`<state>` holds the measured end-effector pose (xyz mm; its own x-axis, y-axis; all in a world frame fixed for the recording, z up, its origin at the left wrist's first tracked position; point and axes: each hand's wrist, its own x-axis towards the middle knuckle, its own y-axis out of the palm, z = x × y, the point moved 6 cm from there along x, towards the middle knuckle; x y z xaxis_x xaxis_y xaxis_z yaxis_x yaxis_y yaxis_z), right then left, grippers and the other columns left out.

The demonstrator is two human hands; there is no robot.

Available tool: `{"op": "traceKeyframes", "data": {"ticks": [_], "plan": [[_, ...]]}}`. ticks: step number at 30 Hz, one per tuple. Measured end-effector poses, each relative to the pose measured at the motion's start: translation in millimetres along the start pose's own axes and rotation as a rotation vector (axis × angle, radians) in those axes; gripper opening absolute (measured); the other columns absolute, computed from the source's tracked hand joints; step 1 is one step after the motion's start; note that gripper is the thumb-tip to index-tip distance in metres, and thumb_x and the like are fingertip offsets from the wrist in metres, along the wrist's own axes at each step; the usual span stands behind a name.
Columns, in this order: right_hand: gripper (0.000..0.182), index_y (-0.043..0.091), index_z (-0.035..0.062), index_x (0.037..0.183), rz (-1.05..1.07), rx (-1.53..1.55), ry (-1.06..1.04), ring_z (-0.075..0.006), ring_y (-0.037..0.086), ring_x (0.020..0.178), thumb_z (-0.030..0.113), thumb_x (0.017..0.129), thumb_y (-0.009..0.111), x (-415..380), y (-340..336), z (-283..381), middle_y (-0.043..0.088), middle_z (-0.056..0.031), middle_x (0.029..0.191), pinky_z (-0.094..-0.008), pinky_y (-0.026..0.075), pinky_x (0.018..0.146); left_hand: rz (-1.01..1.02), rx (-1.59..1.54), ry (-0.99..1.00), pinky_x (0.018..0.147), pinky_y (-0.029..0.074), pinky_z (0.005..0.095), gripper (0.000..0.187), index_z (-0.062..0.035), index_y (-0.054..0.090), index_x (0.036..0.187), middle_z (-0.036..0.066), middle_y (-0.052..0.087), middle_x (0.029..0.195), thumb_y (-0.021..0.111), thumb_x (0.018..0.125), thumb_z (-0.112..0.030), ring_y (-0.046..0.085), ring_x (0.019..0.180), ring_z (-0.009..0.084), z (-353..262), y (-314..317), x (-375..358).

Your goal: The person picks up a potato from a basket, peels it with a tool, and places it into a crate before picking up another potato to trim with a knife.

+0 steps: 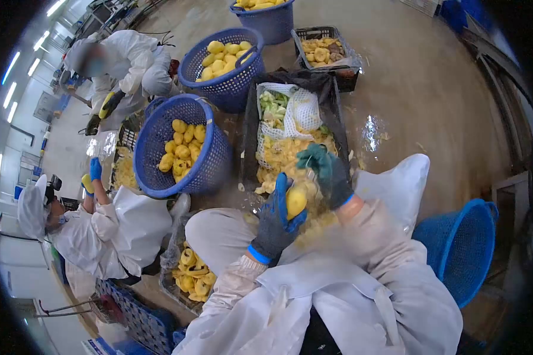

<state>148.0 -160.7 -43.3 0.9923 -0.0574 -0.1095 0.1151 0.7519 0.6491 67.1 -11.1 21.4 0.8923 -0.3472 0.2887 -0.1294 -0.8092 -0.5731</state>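
My left hand (275,220), in a dark grey and blue glove, is wrapped round a peeled yellow fruit or tuber (296,200). Close beside it, to the right, my right hand (327,173) in a dark green glove has its fingers curled; what it holds is too blurred to make out. Both hands are above a black crate (250,133) lined with dark plastic. Inside the crate lie pale yellow peelings (284,155), a white mesh net (302,111) and green scraps (272,106).
Blue baskets (219,155) (238,80) of yellow pieces stand ahead and left. A crate (331,31) of pieces is ahead. A blue basket (463,251) stands right. Two co-workers (100,236) (127,56) in white are at left. Cut pieces (194,273) lie in a lined crate beside my leg.
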Motion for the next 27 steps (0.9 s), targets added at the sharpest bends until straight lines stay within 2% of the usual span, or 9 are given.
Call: {"op": "traceKeyframes", "data": {"ticks": [5, 10, 12, 15, 17, 19, 21, 23, 27], "plan": [[0.029, 0.059, 0.0031, 0.1, -0.195, -0.133, -0.108, -0.013, 0.061, 0.075, 0.031, 0.095, 0.054, 10.8, -59.1, 20.5, 0.065, -0.0085, 0.091, -0.0273, 0.049, 0.071, -0.067, -0.039, -0.014, 0.101, 0.038, 0.0395, 0.081, 0.0028, 0.018, 0.145, 0.021, 0.048, 0.129, 0.065, 0.078, -0.004, 0.049, 0.118, 0.0357, -1.7, -6.6, -1.7], [0.033, 0.058, 0.0023, 0.1, -0.145, -0.175, -0.053, -0.0139, 0.06, 0.076, 0.034, 0.095, 0.053, -16.2, -26.5, 32.5, 0.064, -0.0089, 0.092, -0.0273, 0.048, 0.07, -0.168, -1.584, -0.68, 0.089, 0.05, 0.0389, 0.058, -0.0046, 0.034, 0.135, 0.015, 0.049, 0.124, 0.063, 0.085, -0.012, 0.056, 0.106, 0.0241, 24.7, 27.1, -6.2], [0.033, 0.058, 0.0018, 0.105, -0.064, -0.268, -0.068, -0.0151, 0.06, 0.075, 0.033, 0.094, 0.054, -31.6, -11.5, 30.5, 0.064, -0.0091, 0.095, -0.0271, 0.047, 0.071, -0.206, -0.748, -0.23, 0.089, 0.05, 0.0385, 0.054, -0.0047, 0.037, 0.133, 0.015, 0.051, 0.121, 0.064, 0.086, -0.014, 0.058, 0.104, 0.0245, 48.4, 27.0, -12.7], [0.029, 0.058, 0.0013, 0.109, 0.258, -0.654, -0.366, -0.0155, 0.061, 0.077, 0.026, 0.094, 0.052, -51.0, 24.8, 31.3, 0.064, -0.0092, 0.098, -0.0279, 0.048, 0.071, -0.265, -0.797, -0.239, 0.087, 0.05, 0.0369, 0.045, -0.0046, 0.046, 0.124, 0.013, 0.057, 0.111, 0.066, 0.084, -0.006, 0.059, 0.101, 0.0259, 36.6, 24.9, -9.7], [0.027, 0.059, 0.0015, 0.109, 0.279, -0.534, -0.396, -0.0155, 0.062, 0.077, 0.023, 0.093, 0.052, -42.1, 12.8, 10.6, 0.063, -0.0085, 0.097, -0.0285, 0.048, 0.07, -0.104, -1.932, -0.77, 0.087, 0.05, 0.0362, 0.042, -0.0041, 0.048, 0.121, 0.013, 0.059, 0.108, 0.066, 0.082, 0.0, 0.059, 0.101, 0.0258, 40.0, 59.1, -13.7], [0.026, 0.061, 0.0019, 0.101, 0.108, -0.527, -0.41, -0.0158, 0.061, 0.074, 0.025, 0.093, 0.052, -17.4, -11.1, 17.3, 0.062, -0.0075, 0.089, -0.0287, 0.048, 0.068, -0.241, -1.088, -0.505, 0.086, 0.051, 0.0359, 0.036, -0.0051, 0.049, 0.12, 0.012, 0.059, 0.108, 0.061, 0.086, -0.003, 0.059, 0.1, 0.0249, 18.8, 36.9, -10.0], [0.028, 0.062, 0.0024, 0.094, -0.036, -0.563, -0.392, -0.016, 0.06, 0.072, 0.029, 0.094, 0.052, -5.8, -25.5, 36.3, 0.061, -0.0072, 0.082, -0.0287, 0.048, 0.066, -0.302, -1.114, -0.569, 0.086, 0.051, 0.0358, 0.034, -0.0046, 0.049, 0.12, 0.012, 0.06, 0.107, 0.061, 0.088, -0.006, 0.06, 0.098, 0.0244, 15.6, 29.3, -9.3], [0.031, 0.062, 0.0029, 0.092, -0.126, -0.265, -0.183, -0.0157, 0.059, 0.071, 0.031, 0.095, 0.05, -1.6, -38.9, 29.4, 0.062, -0.0075, 0.08, -0.0285, 0.047, 0.065, -0.266, -2.022, -0.98, 0.084, 0.051, 0.0358, 0.035, -0.0027, 0.048, 0.118, 0.013, 0.06, 0.107, 0.063, 0.086, -0.008, 0.06, 0.096, 0.0242, 18.6, 43.2, -9.4], [0.029, 0.062, 0.003, 0.1, 0.011, -0.383, -0.235, -0.0165, 0.061, 0.078, 0.026, 0.097, 0.044, -32.4, -7.7, 11.2, 0.064, -0.0069, 0.089, -0.0297, 0.049, 0.073, -0.194, -1.81, -0.611, 0.083, 0.049, 0.0343, 0.047, 0.002, 0.047, 0.115, 0.016, 0.059, 0.106, 0.073, 0.077, -0.005, 0.06, 0.097, 0.0249, 30.6, 51.7, -6.9]]}}
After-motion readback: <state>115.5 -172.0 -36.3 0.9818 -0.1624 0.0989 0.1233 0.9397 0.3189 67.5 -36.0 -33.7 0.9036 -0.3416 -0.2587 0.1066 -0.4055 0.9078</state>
